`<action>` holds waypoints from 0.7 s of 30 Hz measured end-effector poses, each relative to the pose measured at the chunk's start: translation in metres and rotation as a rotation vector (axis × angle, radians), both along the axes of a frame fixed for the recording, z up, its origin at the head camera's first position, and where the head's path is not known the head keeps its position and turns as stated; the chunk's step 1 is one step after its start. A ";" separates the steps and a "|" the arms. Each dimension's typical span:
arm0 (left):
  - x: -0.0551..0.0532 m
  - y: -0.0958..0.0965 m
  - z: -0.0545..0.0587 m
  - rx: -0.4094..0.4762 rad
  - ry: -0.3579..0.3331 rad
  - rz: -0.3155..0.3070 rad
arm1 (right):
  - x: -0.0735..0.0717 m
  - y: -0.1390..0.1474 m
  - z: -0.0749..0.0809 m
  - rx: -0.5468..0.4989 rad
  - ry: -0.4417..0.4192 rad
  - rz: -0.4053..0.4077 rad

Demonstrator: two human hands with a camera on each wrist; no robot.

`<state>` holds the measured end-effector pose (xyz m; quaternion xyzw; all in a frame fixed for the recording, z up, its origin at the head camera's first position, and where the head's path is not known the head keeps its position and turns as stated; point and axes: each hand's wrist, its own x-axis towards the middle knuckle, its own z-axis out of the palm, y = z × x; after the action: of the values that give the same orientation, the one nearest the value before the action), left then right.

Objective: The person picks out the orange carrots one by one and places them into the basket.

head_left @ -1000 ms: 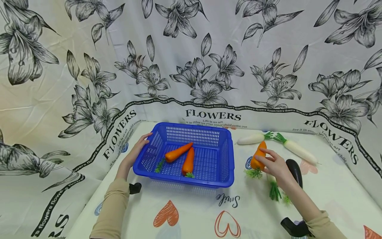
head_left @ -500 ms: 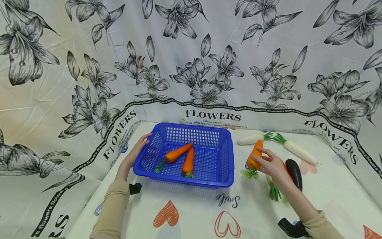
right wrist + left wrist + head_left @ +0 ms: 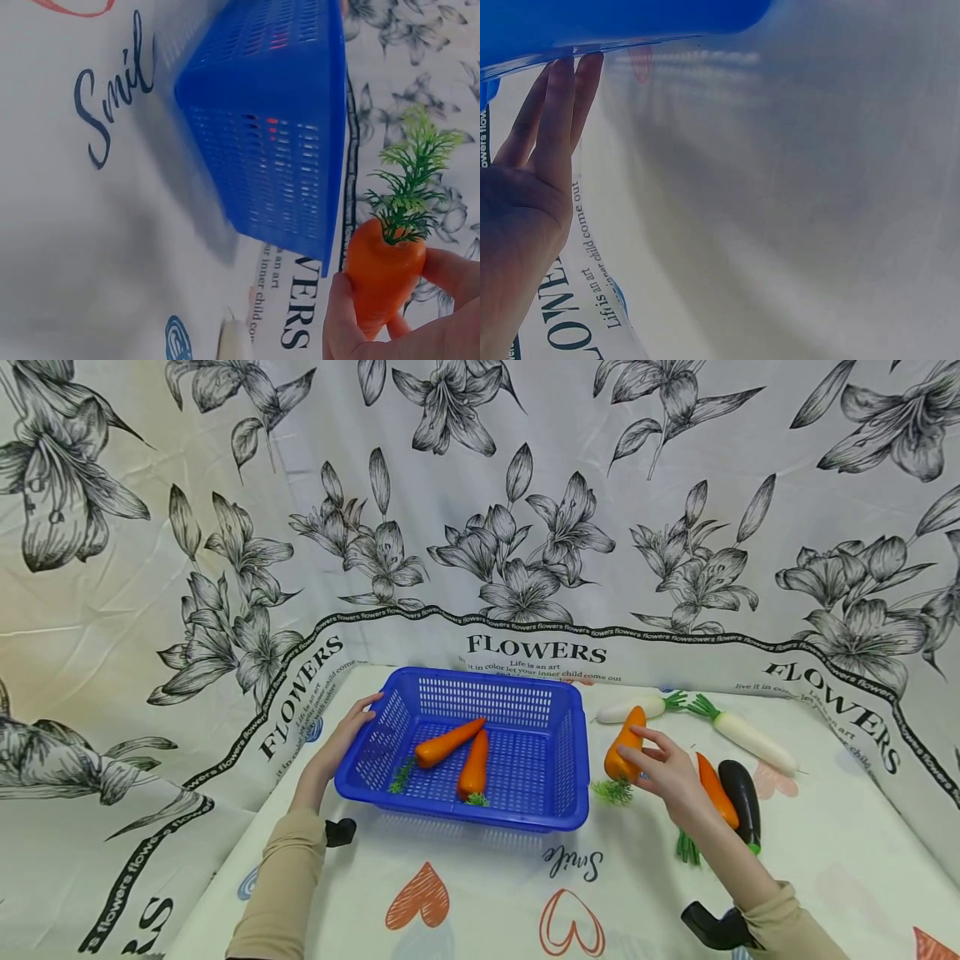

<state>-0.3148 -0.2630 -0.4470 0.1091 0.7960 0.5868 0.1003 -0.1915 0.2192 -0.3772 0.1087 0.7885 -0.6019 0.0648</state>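
Observation:
My right hand (image 3: 667,768) pinches an orange carrot (image 3: 625,747) between thumb and fingers, right of the blue basket (image 3: 459,811). Its narrow tip points up and its feathery green top (image 3: 409,180) shows in the right wrist view. At the basket's left rim rests my left hand (image 3: 347,735); in the left wrist view its fingers (image 3: 555,124) reach up, straight, to the rim's edge. Two more carrots lie in the basket, one slanting (image 3: 448,744) and one closer to the front (image 3: 472,768).
Behind the held carrot lies a white radish (image 3: 628,710), with another white radish (image 3: 753,741) to its right. Beside my right forearm are a carrot (image 3: 716,793) and a dark eggplant (image 3: 741,802). Green leaves (image 3: 687,847) poke out under that arm. Flower-printed cloth (image 3: 517,527) hangs behind.
My right hand has carried the carrot left, closer to the basket, uncovering the carrot beside the eggplant. The left hand and the basket stay in place.

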 end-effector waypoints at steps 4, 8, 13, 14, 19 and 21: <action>0.000 0.000 0.000 -0.001 -0.004 0.006 | -0.003 -0.004 0.001 -0.020 0.003 0.001; 0.000 0.001 0.000 -0.003 -0.005 0.009 | -0.004 -0.008 0.003 -0.023 0.002 0.004; 0.006 0.005 0.010 0.003 -0.015 0.004 | -0.006 -0.014 0.005 -0.030 0.002 0.006; 0.008 0.006 0.014 0.005 -0.019 0.002 | -0.006 -0.015 0.005 -0.032 0.001 0.007; 0.017 0.011 0.026 0.017 -0.027 -0.008 | -0.008 -0.021 0.006 -0.050 0.013 0.013; 0.018 0.010 0.027 0.014 -0.022 -0.011 | -0.009 -0.024 0.006 -0.055 0.019 0.013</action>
<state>-0.2968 -0.2526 -0.4205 0.1078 0.7902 0.5929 0.1117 -0.2008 0.1954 -0.3707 0.0958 0.7730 -0.6239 0.0642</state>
